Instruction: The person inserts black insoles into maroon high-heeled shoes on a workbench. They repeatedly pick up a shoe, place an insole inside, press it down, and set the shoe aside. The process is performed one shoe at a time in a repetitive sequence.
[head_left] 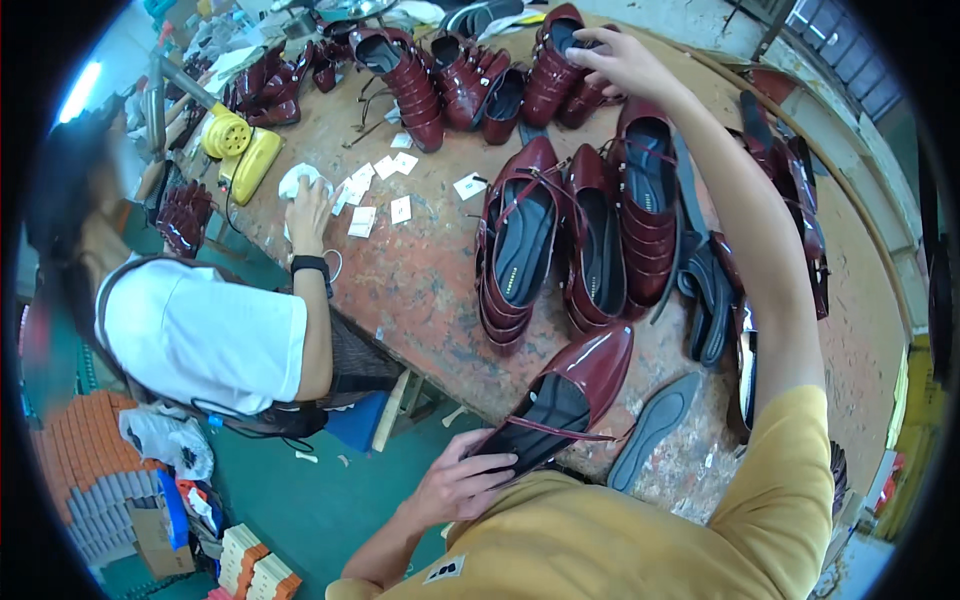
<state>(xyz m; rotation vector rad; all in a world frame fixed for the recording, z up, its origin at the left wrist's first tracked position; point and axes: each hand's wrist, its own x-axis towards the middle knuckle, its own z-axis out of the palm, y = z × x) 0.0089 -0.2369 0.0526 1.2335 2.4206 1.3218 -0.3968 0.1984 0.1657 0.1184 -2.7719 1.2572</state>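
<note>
My left hand (462, 482) is closed around the heel end of a dark red, glossy pointed shoe (592, 375) with a thin strap and a dark inside. The shoe is tilted over the table's near edge. My right arm stretches to the far side, where my right hand (632, 68) hovers over a stack of nested red shoes (549, 92), fingers apart and nothing visible in them. Between my hands stand more nested stacks, among them a left stack (490, 275) and a right stack (648, 225). A grey insole (652, 425) lies beside the held shoe.
On the left a co-worker in a white shirt (215, 320) holds a white cloth (303, 182) at the table (400, 300). White paper cards (362, 220) lie scattered nearby. A yellow machine (245, 160) stands beyond. Dark soles (708, 300) and more shoes crowd the right side.
</note>
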